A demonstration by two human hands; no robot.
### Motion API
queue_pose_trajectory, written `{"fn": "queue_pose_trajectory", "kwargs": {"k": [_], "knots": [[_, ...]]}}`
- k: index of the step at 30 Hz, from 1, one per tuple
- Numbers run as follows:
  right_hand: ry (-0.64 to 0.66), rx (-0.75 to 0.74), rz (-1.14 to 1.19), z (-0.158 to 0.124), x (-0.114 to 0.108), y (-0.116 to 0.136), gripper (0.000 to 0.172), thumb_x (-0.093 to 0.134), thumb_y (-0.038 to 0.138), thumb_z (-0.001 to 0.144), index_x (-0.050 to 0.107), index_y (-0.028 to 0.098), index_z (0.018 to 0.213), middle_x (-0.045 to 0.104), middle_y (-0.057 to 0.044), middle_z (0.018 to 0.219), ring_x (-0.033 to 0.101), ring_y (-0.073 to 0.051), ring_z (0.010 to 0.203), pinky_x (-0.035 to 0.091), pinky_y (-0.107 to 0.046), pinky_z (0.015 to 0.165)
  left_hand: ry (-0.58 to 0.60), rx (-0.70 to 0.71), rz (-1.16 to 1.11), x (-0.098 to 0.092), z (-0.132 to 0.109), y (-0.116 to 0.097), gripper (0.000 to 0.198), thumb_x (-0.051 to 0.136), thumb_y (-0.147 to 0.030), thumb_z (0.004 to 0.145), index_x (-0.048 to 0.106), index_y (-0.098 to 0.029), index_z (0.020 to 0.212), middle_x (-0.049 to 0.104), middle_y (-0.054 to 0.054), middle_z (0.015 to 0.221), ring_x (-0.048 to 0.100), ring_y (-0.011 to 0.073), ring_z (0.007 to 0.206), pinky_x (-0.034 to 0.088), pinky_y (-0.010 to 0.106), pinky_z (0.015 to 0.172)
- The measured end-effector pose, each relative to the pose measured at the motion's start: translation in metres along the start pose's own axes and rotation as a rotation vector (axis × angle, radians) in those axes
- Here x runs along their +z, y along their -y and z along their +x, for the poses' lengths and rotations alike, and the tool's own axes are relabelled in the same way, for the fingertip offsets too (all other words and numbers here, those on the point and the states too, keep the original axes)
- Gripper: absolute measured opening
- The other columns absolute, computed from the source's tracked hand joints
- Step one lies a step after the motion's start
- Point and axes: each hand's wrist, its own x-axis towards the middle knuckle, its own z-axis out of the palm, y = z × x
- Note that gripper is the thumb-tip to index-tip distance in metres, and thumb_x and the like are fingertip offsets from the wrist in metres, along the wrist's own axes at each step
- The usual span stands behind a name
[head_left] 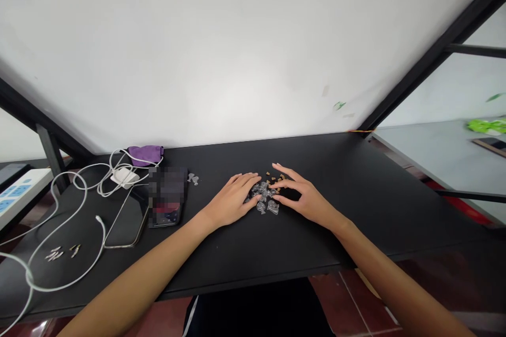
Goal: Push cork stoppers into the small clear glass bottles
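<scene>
A small heap of clear, glass-like pieces point(272, 207), some shaped like tiny bottles, lies on the black table. Several tan, cork-like stoppers point(273, 179) are scattered just behind it. My left hand point(234, 199) rests palm down at the heap's left side, its fingers stretched out and partly covering some clear pieces. From the right, my right hand point(306, 197) reaches to the heap with thumb and fingers spread apart. Its fingertips are beside or touching the pieces; which, I cannot tell. Nothing is visibly gripped in either hand.
On the left lie two phones point(168, 213) point(125, 221), a white cable point(85, 189) with a charger point(124, 176), and a purple cloth point(145, 155). A few clear pieces point(193, 179) and small metallic bits point(54, 254) lie apart. A white wall point(229, 63) stands behind the table point(245, 258).
</scene>
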Motion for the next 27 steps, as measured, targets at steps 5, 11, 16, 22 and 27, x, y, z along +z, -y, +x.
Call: {"fn": "queue_pose_trajectory", "kwargs": {"k": [5, 11, 16, 22, 27], "knots": [[-0.115, -0.013, 0.099, 0.034, -0.009, 0.0, 0.027, 0.057, 0.045, 0.101, 0.077, 0.032, 0.114, 0.05, -0.002, 0.159, 0.047, -0.031, 0.146, 0.035, -0.052, 0.124, 0.008, 0.009, 0.053, 0.001, 0.001, 0.001, 0.048, 0.044, -0.044, 0.108, 0.042, -0.028, 0.153, 0.043, 0.01, 0.162, 0.039, 0.0245, 0.152, 0.027, 0.048, 0.128], [-0.287, 0.029, 0.372, 0.101, 0.005, -0.028, 0.029, 0.06, 0.046, 0.098, 0.078, 0.027, 0.108, 0.068, -0.006, 0.14, 0.058, -0.027, 0.136, 0.041, -0.047, 0.12, 0.006, -0.02, 0.024, 0.0, -0.001, -0.001, 0.051, 0.043, -0.046, 0.108, 0.039, -0.029, 0.155, 0.041, 0.007, 0.164, 0.038, 0.0228, 0.153, 0.026, 0.047, 0.13], [-0.278, 0.079, 0.502, 0.107, 0.011, -0.046, 0.032, 0.065, 0.051, 0.093, 0.078, 0.025, 0.105, 0.078, -0.007, 0.119, 0.069, -0.028, 0.12, 0.047, -0.049, 0.114, -0.026, -0.129, -0.18, -0.003, 0.001, 0.002, 0.048, 0.041, -0.045, 0.109, 0.042, -0.032, 0.154, 0.041, 0.004, 0.164, 0.038, 0.0215, 0.153, 0.032, 0.043, 0.128], [-0.137, 0.132, 0.644, 0.096, 0.003, -0.052, 0.03, 0.071, 0.052, 0.091, 0.08, 0.024, 0.102, 0.08, -0.008, 0.107, 0.074, -0.029, 0.108, 0.053, -0.052, 0.105, -0.218, -0.287, -0.466, -0.011, 0.007, 0.011, 0.044, 0.038, -0.047, 0.109, 0.065, -0.028, 0.138, 0.053, 0.003, 0.156, 0.046, 0.0236, 0.148, 0.03, 0.046, 0.128], [-0.071, 0.144, 0.625, 0.096, 0.003, -0.051, 0.036, 0.071, 0.056, 0.089, 0.081, 0.022, 0.098, 0.081, -0.01, 0.106, 0.075, -0.03, 0.105, 0.054, -0.054, 0.105, -0.355, -0.383, -0.688, -0.009, 0.008, 0.02, 0.036, 0.058, -0.047, 0.101, 0.076, -0.025, 0.122, 0.06, 0.004, 0.148, 0.05, 0.0277, 0.145, 0.036, 0.048, 0.126]]}}
